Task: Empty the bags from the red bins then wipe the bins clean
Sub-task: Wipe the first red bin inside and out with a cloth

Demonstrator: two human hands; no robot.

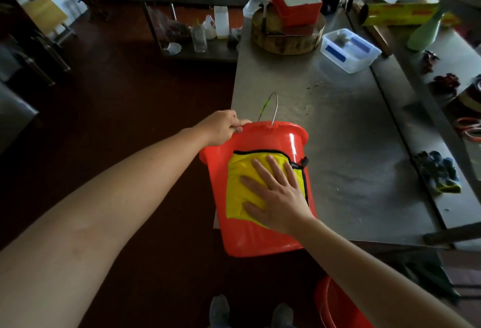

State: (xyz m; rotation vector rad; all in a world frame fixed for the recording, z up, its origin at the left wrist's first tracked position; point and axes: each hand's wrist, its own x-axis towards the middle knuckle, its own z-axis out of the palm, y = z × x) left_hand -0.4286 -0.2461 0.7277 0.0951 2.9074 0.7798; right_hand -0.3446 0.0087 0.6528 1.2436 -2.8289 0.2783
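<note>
Red bin (260, 236) tipped (yellow cloth (237, 187) outside).

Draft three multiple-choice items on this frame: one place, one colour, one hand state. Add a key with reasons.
1. Where does the yellow cleaning cloth lie?
A) on the outer wall of the red plastic bucket
B) inside the bucket
C) on the floor

2. What colour is the cloth's edging?
A) white
B) black
C) green

3. How is the right hand?
A) a fist holding nothing
B) flat, pressing the cloth
C) hanging at the person's side

Key:
1 A: the cloth is spread on the bucket's side.
2 B: a black border runs along its top and right edges.
3 B: straight fingers lie on the cloth, while the left hand grips the rim.
</note>
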